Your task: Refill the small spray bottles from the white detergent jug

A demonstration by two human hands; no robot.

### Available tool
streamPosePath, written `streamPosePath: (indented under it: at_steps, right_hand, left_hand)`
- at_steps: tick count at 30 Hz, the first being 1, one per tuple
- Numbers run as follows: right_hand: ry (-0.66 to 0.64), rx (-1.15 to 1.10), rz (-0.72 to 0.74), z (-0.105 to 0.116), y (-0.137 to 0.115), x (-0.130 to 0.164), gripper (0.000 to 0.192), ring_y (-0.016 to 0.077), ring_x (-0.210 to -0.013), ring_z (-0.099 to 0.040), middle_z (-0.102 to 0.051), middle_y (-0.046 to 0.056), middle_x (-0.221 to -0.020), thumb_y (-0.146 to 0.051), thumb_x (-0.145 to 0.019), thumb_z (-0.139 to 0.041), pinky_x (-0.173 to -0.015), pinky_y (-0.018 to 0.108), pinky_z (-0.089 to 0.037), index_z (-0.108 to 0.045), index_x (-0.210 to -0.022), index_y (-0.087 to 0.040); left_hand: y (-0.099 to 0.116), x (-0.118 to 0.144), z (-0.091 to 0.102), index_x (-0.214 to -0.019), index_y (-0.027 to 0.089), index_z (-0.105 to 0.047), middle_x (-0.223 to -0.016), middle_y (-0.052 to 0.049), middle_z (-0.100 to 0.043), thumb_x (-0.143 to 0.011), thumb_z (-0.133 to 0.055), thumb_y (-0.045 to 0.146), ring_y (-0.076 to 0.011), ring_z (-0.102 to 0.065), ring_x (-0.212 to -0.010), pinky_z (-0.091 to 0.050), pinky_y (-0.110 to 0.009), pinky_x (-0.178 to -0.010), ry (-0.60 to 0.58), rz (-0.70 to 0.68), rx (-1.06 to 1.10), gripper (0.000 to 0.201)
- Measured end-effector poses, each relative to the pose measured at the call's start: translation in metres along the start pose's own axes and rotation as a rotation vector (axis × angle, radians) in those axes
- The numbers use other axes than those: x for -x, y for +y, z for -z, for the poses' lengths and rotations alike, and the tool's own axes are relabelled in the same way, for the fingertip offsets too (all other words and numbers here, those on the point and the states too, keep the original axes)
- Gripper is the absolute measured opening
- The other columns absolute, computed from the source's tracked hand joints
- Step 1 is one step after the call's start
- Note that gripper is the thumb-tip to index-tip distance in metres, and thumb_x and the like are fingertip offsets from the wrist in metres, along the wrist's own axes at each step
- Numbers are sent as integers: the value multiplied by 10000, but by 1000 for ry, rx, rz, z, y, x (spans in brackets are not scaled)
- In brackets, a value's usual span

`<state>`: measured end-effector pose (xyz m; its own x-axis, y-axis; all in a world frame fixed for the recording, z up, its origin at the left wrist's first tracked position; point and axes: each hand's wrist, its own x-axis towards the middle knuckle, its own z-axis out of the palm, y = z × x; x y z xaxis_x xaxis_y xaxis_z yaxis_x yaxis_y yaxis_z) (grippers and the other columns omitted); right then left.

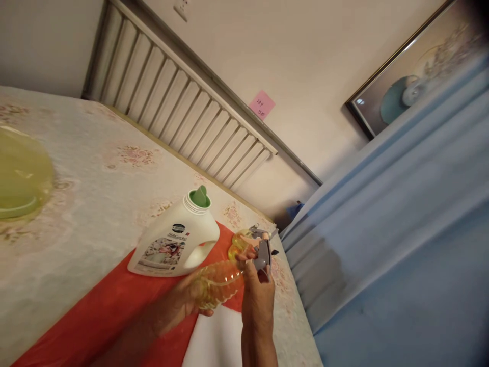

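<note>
My left hand (186,297) is wrapped round the base of a clear, yellow-tinted spray bottle (221,280), which lies tilted in the air. At its neck, my right hand (256,285) has its fingers closed round the grey spray trigger head (263,255). Whether the head is fully on the neck is hidden by the fingers. Just behind, a second spray bottle (236,244) with yellow liquid stands partly covered by my right hand. To the left is a white detergent jug (178,242) with a green pouring spout (200,198) and no cap on it.
A red and white cloth (110,290) lies under the jug on a flowered tablecloth (87,153). A yellow-green translucent basin (25,173) sits at the far left. Beyond the table are a white radiator (171,97), a pink note (262,105), a framed picture (412,76) and blue curtains (401,214).
</note>
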<state>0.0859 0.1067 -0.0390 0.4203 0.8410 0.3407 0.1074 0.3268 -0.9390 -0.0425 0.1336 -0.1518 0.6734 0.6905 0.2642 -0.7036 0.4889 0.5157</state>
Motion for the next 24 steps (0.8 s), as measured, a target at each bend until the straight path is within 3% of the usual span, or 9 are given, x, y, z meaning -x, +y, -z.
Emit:
streamPosePath:
  at_steps: [4,10,12,14,16,18,21,24]
  right_hand:
    - [15,-21,2,-6,-6,8,472,199,-892,-664,-654,4,-932,-340,-755,-680,-895,367,-495,-566,-1193,-207]
    - [-254,-31,21,6,-2,14,188,227,-949,-670,-718,42,-963,-318,-807,-626,-924,391,-476,-639,-954,-202]
    - [-268,2,16,9,1,14,196,223,-949,-668,-720,49,-976,-317,-818,-617,-926,387,-471,-635,-971,-196]
    - [-214,32,7,11,3,14,201,218,-961,-664,-715,41,-966,-316,-822,-621,-943,378,-457,-625,-980,-192]
    - [-131,30,-2,12,7,11,201,209,-965,-661,-698,27,-969,-320,-825,-624,-959,368,-445,-618,-981,-194]
    - [-58,11,-11,13,11,8,233,199,-952,-660,-678,18,-983,-331,-826,-623,-965,363,-440,-611,-1017,-198]
    - [-5,16,1,18,18,3,292,200,-965,-650,-669,26,-999,-352,-823,-616,-982,374,-423,-602,-1066,-189]
    - [-26,24,15,21,22,4,278,212,-1010,-641,-679,43,-1021,-352,-831,-604,-1009,391,-399,-611,-1048,-178]
  left_hand:
    - [-5,5,-4,-1337,168,-499,-994,-121,-713,-854,-547,487,-141,-596,-589,-498,-262,-545,62,-16,-40,581]
    - [-18,7,1,-1172,101,-624,-640,-73,-688,-872,-294,687,-129,-543,-387,-501,-273,-430,124,138,71,737]
    - [-19,7,2,-1123,83,-645,-731,-115,-720,-877,-311,674,-172,-625,-497,-531,-305,-501,130,151,134,722]
    - [-19,5,0,-1175,106,-616,-951,-153,-732,-892,-365,628,-218,-686,-709,-542,-327,-600,145,109,181,645]
    - [-18,3,-1,-1240,169,-568,-1191,-149,-664,-887,-448,578,-258,-671,-935,-528,-346,-689,150,28,205,553]
    - [-18,-1,-1,-1245,234,-547,-1298,-114,-603,-837,-587,511,-302,-614,-1092,-501,-384,-775,131,-67,200,496]
    - [-18,-5,2,-1218,251,-547,-1315,-99,-585,-696,-773,330,-350,-545,-1190,-457,-426,-868,82,-162,114,575]
    - [-15,-3,1,-1251,195,-534,-1288,-141,-595,-724,-738,326,-320,-611,-1080,-496,-335,-745,70,-112,13,580]
